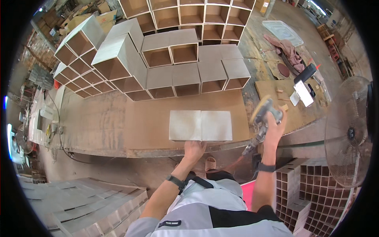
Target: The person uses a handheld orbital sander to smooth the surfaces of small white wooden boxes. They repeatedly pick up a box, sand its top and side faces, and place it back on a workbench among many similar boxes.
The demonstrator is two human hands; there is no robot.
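Observation:
A white double box lies on the brown board near the workbench's front edge, its two square panels facing up. At the box's near side, my left hand is closed on the lower edge by the middle seam. Part of its fingers is hidden under the box. To the right, my right hand is wrapped round a handheld air sander. The sander is raised and tilted, apart from the box, with its round yellowish pad turned up and to the left. A hose runs down from it toward the floor.
Stacked white boxes with brown insides line the back of the workbench. At right are a phone on a stand, a sanding disc, a cloth and a large fan. More boxes stand below, left and right.

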